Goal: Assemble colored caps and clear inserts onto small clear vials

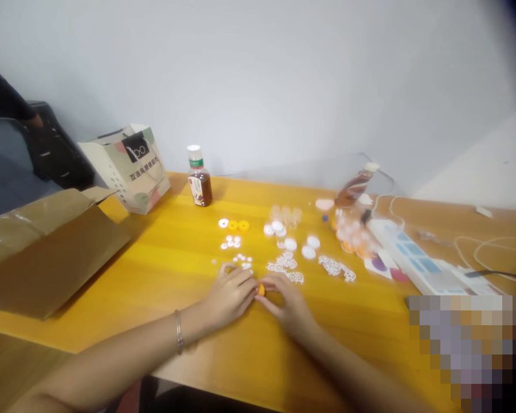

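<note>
My left hand (232, 291) and my right hand (290, 301) meet over the wooden table (258, 367). Between their fingertips is a small orange round piece (261, 289), pinched from both sides. Its details are partly hidden by the fingers. Just beyond my left hand lie small white discs (231, 242), two yellow rings (238, 225) and a white ring (223, 222). White lacy cut-out pieces (282, 263) lie past my right hand, with larger white round pieces (308, 252) behind them.
A cardboard box (55, 252) and a paper bag (140, 166) stand at the left. A dark drink bottle (202, 188) is upright near the wall; another bottle (355, 186) leans at the right. Farther right are a long white tray (406, 255) and loose cables (477, 246). A person's sleeve (2, 94) shows at far left.
</note>
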Demonstrator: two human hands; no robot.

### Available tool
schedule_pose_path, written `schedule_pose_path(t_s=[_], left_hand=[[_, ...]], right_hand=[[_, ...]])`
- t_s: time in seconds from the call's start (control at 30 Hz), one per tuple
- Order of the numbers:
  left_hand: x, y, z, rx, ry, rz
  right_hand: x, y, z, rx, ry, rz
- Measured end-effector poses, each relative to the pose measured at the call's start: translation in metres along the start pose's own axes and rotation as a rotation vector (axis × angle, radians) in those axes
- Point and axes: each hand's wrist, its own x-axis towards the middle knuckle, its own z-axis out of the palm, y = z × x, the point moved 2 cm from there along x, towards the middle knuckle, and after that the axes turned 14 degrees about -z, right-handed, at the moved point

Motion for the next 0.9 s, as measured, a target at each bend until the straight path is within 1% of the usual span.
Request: schedule_pose_path(t_s=[0.07, 0.13, 0.23, 0.37, 0.5, 0.67, 0.77, 0.8, 0.9], left_hand=[[-0.001, 0.000, -0.004, -0.005, 0.019, -0.004], [-0.001, 0.000, -0.007, -0.011, 0.027, -0.005], [0.000, -0.002, -0.008, -0.012, 0.017, 0.022], [0.003, -0.004, -0.009, 0.006, 0.002, 0.051], [0.003, -0.002, -0.008, 0.020, -0.015, 0.043], [0.003, -0.001, -0.011, -0.001, -0.024, 0.041], [0.009, -0.014, -0.019, -0.072, -0.052, 0.037], [0.012, -0.021, -0.022, -0.083, -0.056, 0.003], [0.020, -0.048, -0.029, -0.039, -0.061, -0.157]], right_hand=[[0.001, 0.003, 0.004, 0.245, 0.065, 0.151], [0.001, 0.005, 0.008, 0.439, 0.104, 0.264], [0.001, 0.005, 0.011, 0.567, 0.142, 0.357], [0.001, 0.002, 0.009, 0.610, 0.156, 0.414], [0.001, 0.000, 0.007, 0.627, 0.168, 0.468], [0.002, 0.002, 0.007, 0.662, 0.159, 0.501], [0.003, 0.005, 0.005, 0.619, 0.188, 0.537], [0.004, 0.005, 0.004, 0.598, 0.202, 0.551], [0.006, 0.005, 0.001, 0.549, 0.232, 0.573]])
